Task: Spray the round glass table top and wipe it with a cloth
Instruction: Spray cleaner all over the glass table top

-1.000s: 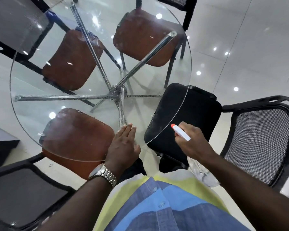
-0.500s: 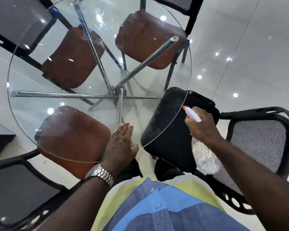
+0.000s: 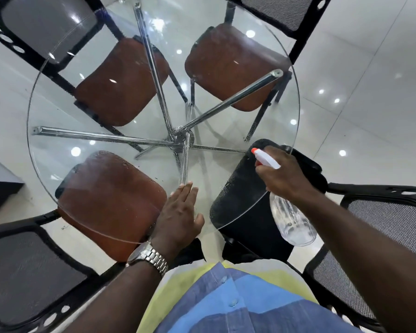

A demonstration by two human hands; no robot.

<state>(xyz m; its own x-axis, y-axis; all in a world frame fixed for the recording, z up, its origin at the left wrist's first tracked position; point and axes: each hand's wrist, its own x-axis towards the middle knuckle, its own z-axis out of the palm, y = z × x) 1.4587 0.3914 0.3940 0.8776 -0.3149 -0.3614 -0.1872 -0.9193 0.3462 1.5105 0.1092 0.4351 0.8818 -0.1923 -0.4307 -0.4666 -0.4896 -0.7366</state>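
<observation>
**Right hand** (image 3: 283,175): clenched round the neck of a clear plastic spray bottle (image 3: 292,223) with a white head and an orange-tipped nozzle. Whether the trigger is pressed cannot be told. The bottle body hangs tilted below the hand, toward the person, with a little liquid at its bottom. The nozzle projects ahead of the knuckles, toward the table centre.

**Under the grip:** the rim of the round glass table top (image 3: 58,145) passes beneath this hand. The nozzle stands over the glass and the bottle body lies outside the rim. Fine droplets (image 3: 228,186) speckle the glass just beside and ahead of the nozzle. A black padded chair seat (image 3: 250,224) sits below, partly seen through the glass.

**Left hand** (image 3: 179,212): released, with fingers straight and together and the palm flat on the glass at the rim nearest the person. It lies left of the grip, apart from it. A silver metal wristwatch (image 3: 151,257) is on the wrist.

**Farther out:**
- A chrome tube frame (image 3: 178,138) meets at a hub beyond the left fingertips.
- One brown padded seat (image 3: 111,200) lies just left of the flat hand, and two more (image 3: 123,82) (image 3: 233,66) lie across the table.
- A black mesh chair back (image 3: 394,224) stands outside the right forearm.
- A blue and yellow buttoned shirt (image 3: 238,301) is nearest the camera.
</observation>
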